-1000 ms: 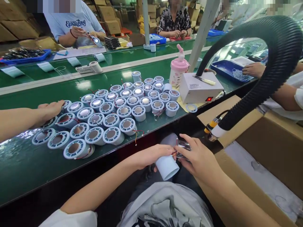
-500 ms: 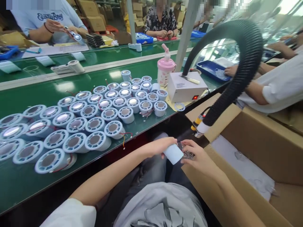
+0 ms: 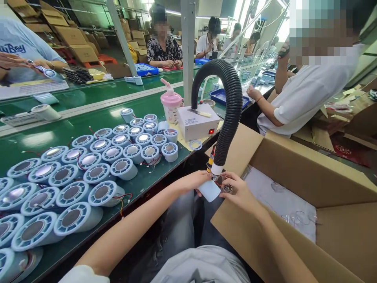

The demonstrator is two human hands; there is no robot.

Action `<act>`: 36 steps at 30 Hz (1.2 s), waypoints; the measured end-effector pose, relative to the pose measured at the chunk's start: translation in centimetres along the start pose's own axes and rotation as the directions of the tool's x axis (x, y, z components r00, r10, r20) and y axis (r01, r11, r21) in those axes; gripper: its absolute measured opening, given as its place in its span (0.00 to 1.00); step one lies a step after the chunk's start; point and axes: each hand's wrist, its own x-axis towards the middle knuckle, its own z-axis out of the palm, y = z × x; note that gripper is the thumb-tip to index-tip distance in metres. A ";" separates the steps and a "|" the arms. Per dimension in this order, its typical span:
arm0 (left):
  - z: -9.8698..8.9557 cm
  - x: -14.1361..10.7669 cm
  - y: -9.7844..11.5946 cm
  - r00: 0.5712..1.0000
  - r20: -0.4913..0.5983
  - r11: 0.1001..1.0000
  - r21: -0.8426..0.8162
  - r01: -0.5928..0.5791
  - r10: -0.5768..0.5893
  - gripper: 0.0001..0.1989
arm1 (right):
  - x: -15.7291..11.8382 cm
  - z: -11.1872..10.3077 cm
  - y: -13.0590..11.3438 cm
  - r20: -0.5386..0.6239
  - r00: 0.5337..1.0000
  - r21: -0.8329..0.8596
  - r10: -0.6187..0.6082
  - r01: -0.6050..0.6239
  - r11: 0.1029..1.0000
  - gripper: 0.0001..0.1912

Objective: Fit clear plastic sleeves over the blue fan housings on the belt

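Observation:
My left hand (image 3: 194, 182) is closed around a pale blue cylindrical housing (image 3: 209, 191), held tilted above my lap. My right hand (image 3: 242, 192) pinches a small round metallic part with dark spokes or fins (image 3: 227, 188) beside the housing's right end; its exact kind is unclear. A thin red wire shows between the two pieces. Just above my hands hangs the white-tipped nozzle (image 3: 217, 169) of a thick black ribbed hose (image 3: 234, 94), very close to the housing's upper end. I cannot tell if they touch.
Rows of blue cylindrical housings (image 3: 98, 173), some with wires, stand on the green bench (image 3: 88, 236) to the left. Behind are a white box with a lit red switch (image 3: 197, 125), a pink-lidded cup (image 3: 171, 104) and a blue ring (image 3: 195, 145). An open carton (image 3: 288, 165) stands right; co-workers sit around.
The camera view has turned to the right, so the bench items appear farther left. My hands and the housing are now close under the hose nozzle, which was farther off before.

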 end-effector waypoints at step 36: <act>1.4 -14.6 -1.3 0.740 -0.539 0.867 0.485 -0.117 0.402 0.30 | -4.2 -1.2 0.3 -0.273 0.961 -0.107 0.046 -0.078 0.991 0.16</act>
